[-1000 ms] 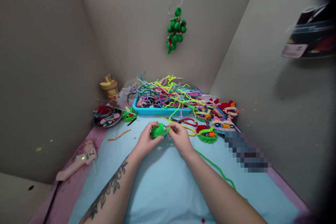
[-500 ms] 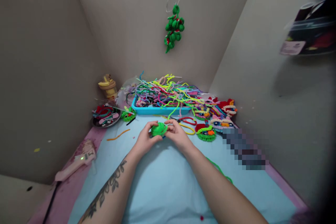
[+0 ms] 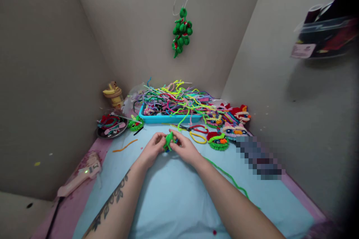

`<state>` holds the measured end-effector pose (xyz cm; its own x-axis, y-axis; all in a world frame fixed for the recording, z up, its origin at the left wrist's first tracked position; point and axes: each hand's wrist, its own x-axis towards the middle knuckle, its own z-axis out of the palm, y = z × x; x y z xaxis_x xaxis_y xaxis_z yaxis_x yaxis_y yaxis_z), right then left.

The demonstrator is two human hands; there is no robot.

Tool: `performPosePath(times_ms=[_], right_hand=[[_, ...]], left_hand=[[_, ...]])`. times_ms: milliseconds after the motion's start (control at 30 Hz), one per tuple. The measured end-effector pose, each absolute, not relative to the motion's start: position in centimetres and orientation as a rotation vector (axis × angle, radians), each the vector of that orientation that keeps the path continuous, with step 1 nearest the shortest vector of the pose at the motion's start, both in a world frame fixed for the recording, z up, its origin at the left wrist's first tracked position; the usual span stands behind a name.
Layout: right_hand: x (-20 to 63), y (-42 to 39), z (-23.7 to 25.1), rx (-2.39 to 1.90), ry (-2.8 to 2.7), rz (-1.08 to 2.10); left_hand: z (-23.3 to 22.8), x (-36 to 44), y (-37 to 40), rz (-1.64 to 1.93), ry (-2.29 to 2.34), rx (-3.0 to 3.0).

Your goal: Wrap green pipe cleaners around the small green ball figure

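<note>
Fuzzy green coil pinched between left hand, right hand.

Plain beige walls box in a table with a pale blue cover and pink edges.

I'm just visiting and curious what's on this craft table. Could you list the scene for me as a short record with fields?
Left hand: left hand grips the small green fuzzy pipe-cleaner coil
Right hand: right hand pinches the same coil from the other side
Behind the hands: blue plastic tray heaped with mixed-colour pipe cleaners
Right of the hands: red-handled scissors, finished fuzzy faces
Left edge: pink glue gun, its light lit
Surface: light blue table mat
Hanging above: green pipe-cleaner ornament
</note>
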<state>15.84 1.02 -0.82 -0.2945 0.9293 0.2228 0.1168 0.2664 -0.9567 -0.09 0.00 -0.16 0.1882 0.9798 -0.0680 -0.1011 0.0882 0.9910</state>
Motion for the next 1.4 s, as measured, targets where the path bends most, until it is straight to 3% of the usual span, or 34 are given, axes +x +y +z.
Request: performPosePath(times_ms=[633, 833, 1100, 1400], right_hand=[[16.1, 1.4, -0.3, -0.945, -1.23, 1.082], [16.4, 1.3, -0.1, -1.026, -1.417, 0.72], [16.4, 0.7, 0.4, -1.102, -1.501, 0.5], [16.7, 1.1, 0.3, -1.025, -1.508, 0.633]], left_hand=[[0.4, -0.3, -0.2, 1.049, 0.831, 1.218], [0.3, 0.3, -0.3, 1.064, 0.858, 1.199], [-0.3, 0.6, 0.0, 1.32, 1.037, 1.156], [-0.1, 0.0, 0.2, 1.372, 1.073, 1.2]])
